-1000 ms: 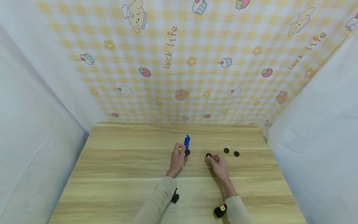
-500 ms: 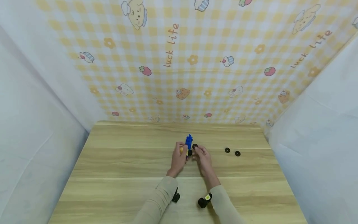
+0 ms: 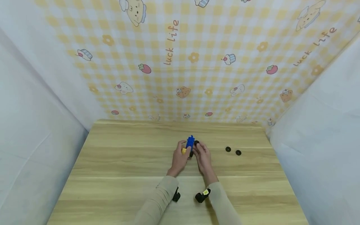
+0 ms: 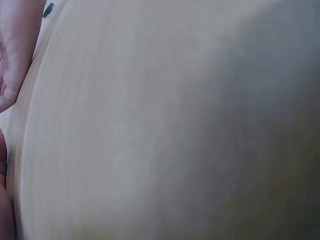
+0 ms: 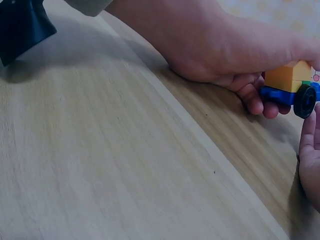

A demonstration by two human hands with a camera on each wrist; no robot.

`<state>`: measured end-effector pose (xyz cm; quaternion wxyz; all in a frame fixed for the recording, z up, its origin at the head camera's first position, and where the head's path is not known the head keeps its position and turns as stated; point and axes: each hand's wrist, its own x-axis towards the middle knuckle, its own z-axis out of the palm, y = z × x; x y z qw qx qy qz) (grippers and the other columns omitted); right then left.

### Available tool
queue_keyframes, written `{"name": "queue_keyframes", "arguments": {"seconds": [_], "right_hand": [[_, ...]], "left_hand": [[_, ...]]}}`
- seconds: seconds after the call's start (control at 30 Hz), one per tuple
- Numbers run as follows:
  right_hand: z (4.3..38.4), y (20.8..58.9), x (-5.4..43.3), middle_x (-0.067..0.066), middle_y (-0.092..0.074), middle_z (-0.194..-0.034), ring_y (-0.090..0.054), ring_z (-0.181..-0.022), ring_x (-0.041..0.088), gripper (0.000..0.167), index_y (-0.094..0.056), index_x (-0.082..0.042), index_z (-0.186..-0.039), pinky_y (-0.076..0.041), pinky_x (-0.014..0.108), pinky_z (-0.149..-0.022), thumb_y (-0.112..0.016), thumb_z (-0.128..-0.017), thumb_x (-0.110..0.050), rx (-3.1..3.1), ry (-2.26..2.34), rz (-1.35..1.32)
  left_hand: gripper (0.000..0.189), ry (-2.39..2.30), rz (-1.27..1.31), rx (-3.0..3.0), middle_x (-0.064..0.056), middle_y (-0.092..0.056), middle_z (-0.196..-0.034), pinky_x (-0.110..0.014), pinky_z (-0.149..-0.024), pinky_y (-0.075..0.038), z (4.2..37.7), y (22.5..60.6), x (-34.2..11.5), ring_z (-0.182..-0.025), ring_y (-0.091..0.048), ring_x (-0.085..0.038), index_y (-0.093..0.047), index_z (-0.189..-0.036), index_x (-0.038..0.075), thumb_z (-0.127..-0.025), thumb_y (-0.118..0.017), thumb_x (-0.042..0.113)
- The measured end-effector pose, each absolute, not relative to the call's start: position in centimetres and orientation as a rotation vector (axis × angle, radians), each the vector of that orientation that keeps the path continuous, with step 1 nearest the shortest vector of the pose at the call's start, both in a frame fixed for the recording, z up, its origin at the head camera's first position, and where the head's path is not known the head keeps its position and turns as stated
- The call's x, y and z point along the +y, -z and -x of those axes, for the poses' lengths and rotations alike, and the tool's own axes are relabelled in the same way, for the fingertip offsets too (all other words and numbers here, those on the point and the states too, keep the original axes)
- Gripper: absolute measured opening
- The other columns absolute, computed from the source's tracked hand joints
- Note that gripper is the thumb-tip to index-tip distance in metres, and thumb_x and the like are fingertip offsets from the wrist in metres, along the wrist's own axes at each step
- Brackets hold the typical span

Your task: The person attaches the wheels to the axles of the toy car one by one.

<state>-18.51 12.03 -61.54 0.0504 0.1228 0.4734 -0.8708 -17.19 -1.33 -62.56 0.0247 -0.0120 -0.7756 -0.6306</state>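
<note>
My left hand [image 3: 179, 160] grips a small toy car with a blue base [image 3: 190, 141] and a yellow block [image 3: 184, 151] on it. A black wheel [image 5: 304, 101] is fitted on the car's side in the right wrist view. With its fingertips my right hand [image 3: 203, 157] pinches another black wheel [image 3: 196, 142] against the far right side of the blue base. Whether that wheel is seated there cannot be made out. Part of a hand [image 4: 17, 55] shows at the left edge of the left wrist view, where the car is hidden.
Two loose black wheels [image 3: 228, 149] lie on the wooden table [image 3: 126, 162] right of the hands. A patterned yellow-and-white curtain [image 3: 157, 62] hangs behind the table's far edge, with white cloth [image 3: 323, 140] at the sides. Black wrist cameras [image 3: 200, 197] are under the forearms.
My right hand has moved left with its wheel, from the open table to the car's side. The car has turned slightly in my left hand; the loose wheels stay put.
</note>
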Motion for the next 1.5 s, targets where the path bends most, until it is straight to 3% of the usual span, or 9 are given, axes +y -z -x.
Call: {"name": "queue_keyframes", "arguments": {"seconds": [0.17,0.43,0.53,0.77,0.83,1.03,1.17,1.37,1.5], "right_hand": [[18.5,61.4,12.1,-0.001,-0.066,-0.104,-0.065,-0.093,0.010,0.022,-0.060,-0.008,-0.118,-0.055,0.024,-0.088,-0.063,-0.099,-0.019,1.436,2.646,-0.413],[18.5,61.4,12.2,-0.002,-0.067,-0.101,-0.064,-0.089,0.009,0.015,-0.067,-0.013,-0.112,-0.055,0.021,-0.080,-0.063,-0.099,-0.019,1.466,2.625,-0.435],[18.5,61.4,12.3,-0.002,-0.067,-0.099,-0.064,-0.088,0.009,0.011,-0.069,-0.014,-0.107,-0.055,0.021,-0.079,-0.063,-0.099,-0.018,1.466,2.612,-0.429],[18.5,61.5,12.3,-0.002,-0.064,-0.091,-0.061,-0.085,0.009,0.009,-0.067,-0.014,-0.098,-0.054,0.022,-0.079,-0.060,-0.101,-0.019,1.542,2.537,-0.368],[18.5,61.5,12.3,-0.002,-0.063,-0.091,-0.061,-0.085,0.009,0.011,-0.065,-0.014,-0.095,-0.053,0.021,-0.078,-0.058,-0.102,-0.019,1.568,2.521,-0.351],[18.4,61.4,12.3,-0.003,-0.061,-0.091,-0.059,-0.084,0.008,0.012,-0.061,-0.014,-0.096,-0.053,0.021,-0.078,-0.053,-0.104,-0.018,1.575,2.534,-0.322],[18.5,61.4,12.4,-0.003,-0.061,-0.094,-0.058,-0.087,0.008,0.014,-0.061,-0.011,-0.099,-0.052,0.020,-0.078,-0.054,-0.104,-0.022,1.559,2.543,-0.283],[18.4,61.4,12.3,-0.003,-0.064,-0.104,-0.061,-0.096,0.007,0.020,-0.068,-0.008,-0.108,-0.052,0.019,-0.084,-0.060,-0.101,-0.025,1.620,2.503,-0.264],[18.6,61.4,12.1,-0.002,-0.065,-0.102,-0.061,-0.092,0.008,0.019,-0.069,-0.007,-0.106,-0.051,0.020,-0.083,-0.063,-0.100,-0.024,1.651,2.481,-0.239]], "left_hand": [[0.055,1.845,0.057,-2.458,-0.003,-0.065,-0.080,-0.022,-0.051,-0.043,17.4,62.5,-1.2,-0.057,-0.052,-0.006,-0.044,-0.147,0.019,-0.098,-0.061,0.037],[0.072,1.860,0.163,-2.489,-0.002,-0.064,-0.074,-0.022,-0.049,-0.039,17.5,62.5,-1.3,-0.053,-0.049,-0.007,-0.036,-0.153,0.014,-0.093,-0.068,0.038],[0.071,1.879,0.167,-2.509,-0.005,-0.066,-0.077,-0.022,-0.050,-0.040,17.5,62.6,-1.4,-0.054,-0.050,-0.007,-0.035,-0.153,0.015,-0.094,-0.066,0.039],[0.061,1.977,0.109,-2.571,-0.014,-0.070,-0.108,-0.025,-0.057,-0.044,17.5,61.7,-1.5,-0.061,-0.053,-0.011,-0.035,-0.153,0.014,-0.095,-0.055,0.024],[0.062,1.981,0.101,-2.600,-0.015,-0.069,-0.111,-0.025,-0.058,-0.044,17.6,61.5,-1.5,-0.061,-0.052,-0.011,-0.035,-0.153,0.014,-0.094,-0.053,0.023],[0.067,1.908,0.103,-2.708,-0.014,-0.068,-0.108,-0.026,-0.059,-0.042,17.8,60.6,-1.3,-0.061,-0.050,-0.013,-0.030,-0.156,0.013,-0.094,-0.051,0.028],[0.069,1.817,0.126,-2.831,-0.016,-0.065,-0.121,-0.030,-0.063,-0.042,18.0,59.9,-1.1,-0.068,-0.053,-0.017,-0.029,-0.157,0.016,-0.094,-0.051,0.035],[0.059,1.831,0.081,-2.933,-0.014,-0.067,-0.111,-0.036,-0.071,-0.045,18.4,59.1,-1.2,-0.078,-0.059,-0.024,-0.044,-0.146,0.013,-0.096,-0.047,0.044],[0.054,1.955,0.007,-2.906,-0.015,-0.063,-0.124,-0.042,-0.086,-0.047,18.5,58.6,-1.2,-0.100,-0.059,-0.027,-0.052,-0.135,0.009,-0.099,-0.042,0.048]]}}
